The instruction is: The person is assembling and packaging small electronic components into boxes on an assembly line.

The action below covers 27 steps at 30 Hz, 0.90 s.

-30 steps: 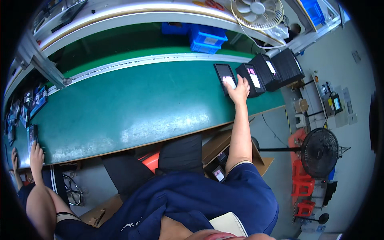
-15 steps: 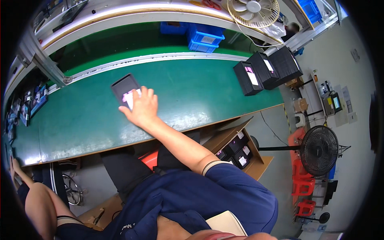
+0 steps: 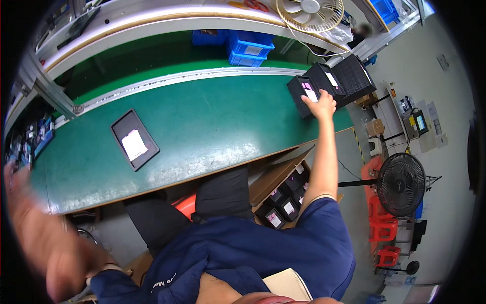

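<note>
My right hand [image 3: 320, 105] is stretched out to the far right end of the green belt [image 3: 212, 131]. Its fingers close over the near edge of a black flat device [image 3: 302, 88] with a pink and white label. That device is the nearest of a row of three leaning black devices [image 3: 349, 76]. Another black device with a white label [image 3: 134, 140] lies flat and alone on the left part of the belt. My left hand [image 3: 50, 253] is a blur at the lower left, below the belt's edge. Its fingers cannot be made out.
Blue bins [image 3: 250, 48] stand behind the belt, with a white fan [image 3: 310, 12] above them. A cardboard box of more black devices [image 3: 283, 200] sits under the belt by my knee. A black floor fan [image 3: 400, 185] and red stools [image 3: 382, 233] stand at the right.
My right hand let go of the device it had slid to the left of the belt and swung back to the row at the right. My left hand has come into view, blurred.
</note>
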Tool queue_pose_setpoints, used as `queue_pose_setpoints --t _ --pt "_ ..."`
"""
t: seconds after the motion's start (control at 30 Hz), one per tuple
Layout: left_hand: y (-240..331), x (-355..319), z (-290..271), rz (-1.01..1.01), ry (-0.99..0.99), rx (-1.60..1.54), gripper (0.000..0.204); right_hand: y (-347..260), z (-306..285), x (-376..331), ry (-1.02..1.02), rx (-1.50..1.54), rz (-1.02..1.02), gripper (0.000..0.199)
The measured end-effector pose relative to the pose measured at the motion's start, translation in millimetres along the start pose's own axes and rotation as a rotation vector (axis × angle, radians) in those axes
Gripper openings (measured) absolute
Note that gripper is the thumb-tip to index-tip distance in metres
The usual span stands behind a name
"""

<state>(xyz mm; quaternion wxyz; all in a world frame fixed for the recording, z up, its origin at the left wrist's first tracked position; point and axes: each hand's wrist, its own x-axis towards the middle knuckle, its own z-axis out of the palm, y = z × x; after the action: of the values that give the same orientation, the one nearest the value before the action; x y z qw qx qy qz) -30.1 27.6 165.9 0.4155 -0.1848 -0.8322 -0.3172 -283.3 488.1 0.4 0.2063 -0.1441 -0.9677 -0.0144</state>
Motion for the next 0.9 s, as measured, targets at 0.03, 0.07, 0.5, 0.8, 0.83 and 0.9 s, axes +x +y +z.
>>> queue_pose_setpoints --t 0.03,0.07,0.5,0.8,0.83,0.9 --pt "-35.6 -76.5 -36.2 -0.227 -0.004 0.098 0.075 35.5 0.6 11.3 -0.127 0.155 0.03 0.089" --pt "-60.1 -99.2 -9.7 -0.2 -0.155 0.148 0.065 37.6 6.3 24.9 -0.269 0.284 0.015 0.089" --pt "-142.5 -183.2 38.0 -0.474 -0.525 0.653 0.07 -110.0 -33.1 -50.0 -0.472 0.121 -0.128 0.093" --pt "-72.4 -114.2 260.6 -0.264 -0.447 -0.093 0.114 -160.4 -42.0 -75.0 -0.47 0.072 -0.16 0.101" --pt "-62.4 -104.8 280.8 -0.38 -0.521 -0.109 0.122 -167.3 -47.0 -78.6 -0.511 0.103 -0.159 0.098" --pt "-52.1 -90.7 321.3 -0.466 -0.43 -0.235 0.13 -167.8 -47.7 -82.9 -0.49 0.141 -0.177 0.094"
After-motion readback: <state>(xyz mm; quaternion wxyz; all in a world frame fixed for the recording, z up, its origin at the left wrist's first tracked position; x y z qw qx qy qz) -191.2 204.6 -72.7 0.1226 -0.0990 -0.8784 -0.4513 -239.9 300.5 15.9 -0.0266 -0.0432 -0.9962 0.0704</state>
